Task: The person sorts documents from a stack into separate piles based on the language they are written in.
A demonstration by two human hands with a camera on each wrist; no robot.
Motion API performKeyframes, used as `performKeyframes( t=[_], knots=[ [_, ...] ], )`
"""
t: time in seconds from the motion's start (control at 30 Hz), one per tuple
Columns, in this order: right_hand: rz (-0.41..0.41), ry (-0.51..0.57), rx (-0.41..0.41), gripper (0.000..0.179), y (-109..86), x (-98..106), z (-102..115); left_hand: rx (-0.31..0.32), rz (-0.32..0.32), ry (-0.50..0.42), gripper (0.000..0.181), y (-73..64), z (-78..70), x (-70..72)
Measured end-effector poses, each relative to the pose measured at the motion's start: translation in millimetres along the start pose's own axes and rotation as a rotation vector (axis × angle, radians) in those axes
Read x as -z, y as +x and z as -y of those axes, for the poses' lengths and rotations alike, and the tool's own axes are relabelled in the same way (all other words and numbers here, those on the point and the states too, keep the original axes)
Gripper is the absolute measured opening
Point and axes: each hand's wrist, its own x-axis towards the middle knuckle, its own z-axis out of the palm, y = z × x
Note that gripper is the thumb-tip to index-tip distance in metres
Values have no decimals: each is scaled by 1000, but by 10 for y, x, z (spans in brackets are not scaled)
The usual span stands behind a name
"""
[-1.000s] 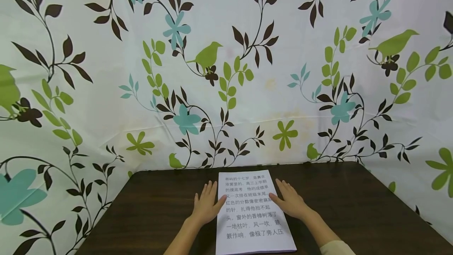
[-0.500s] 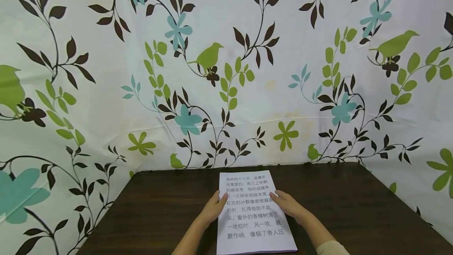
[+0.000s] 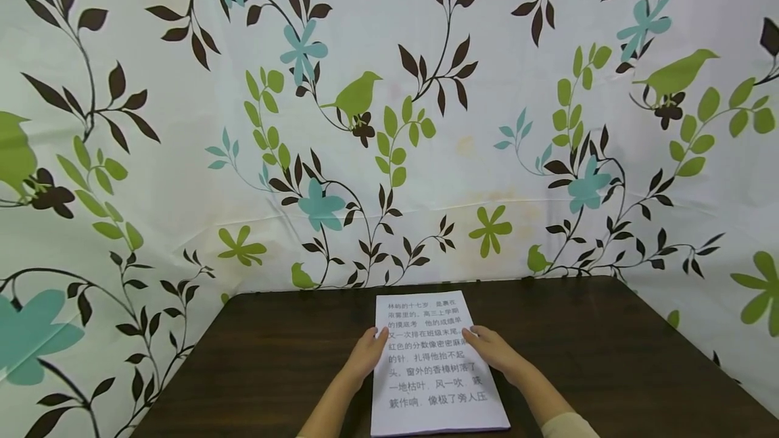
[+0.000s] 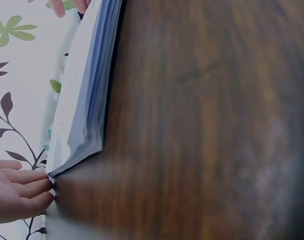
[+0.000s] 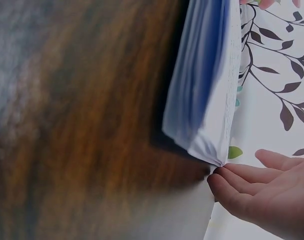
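1. Paper stack (image 3: 435,363), one: white sheets, large dark print on the top page. Place: middle of the table (image 3: 268,357), its length running from 12 o'clock to 6. Whether its underside is raised at all, I cannot tell.
2. Left hand (image 3: 362,355), at the stack's 9 o'clock: grips the long edge, thumb on the top page, other fingers largely hidden from above.
3. Right hand (image 3: 498,353), at 3 o'clock: same grip, mirrored. Pale sleeve (image 3: 569,426) on its forearm.
4. Stack's end at 6 o'clock: layers loose, with slight gaps between them.
5. Handling, my estimate: moderate weight; each sheet light and bendy, faces smooth and apt to slide, edges easily creased.
6. Best hold, I judge: both long edges, 9 and 3 o'clock, thumbs above and fingers supporting below, squeezing evenly.
7. Patterned backdrop (image 3: 359,96), beyond the table at 12 o'clock: birds, leaves, flowers.
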Motion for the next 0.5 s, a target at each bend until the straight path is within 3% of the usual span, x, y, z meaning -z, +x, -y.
performKeyframes(
  t=[0.23,0.37,0.5],
  knots=[
    [-62,26,37,65,5,-3,13,-7,-20,-111,63,-13,22,44],
    [-161,41,68,52,33,3,25,2,-95,-146,56,22,41,36],
    [-241,114,54,38,70,2,16,51,-180,-242,51,82,78,12]
  ],
)
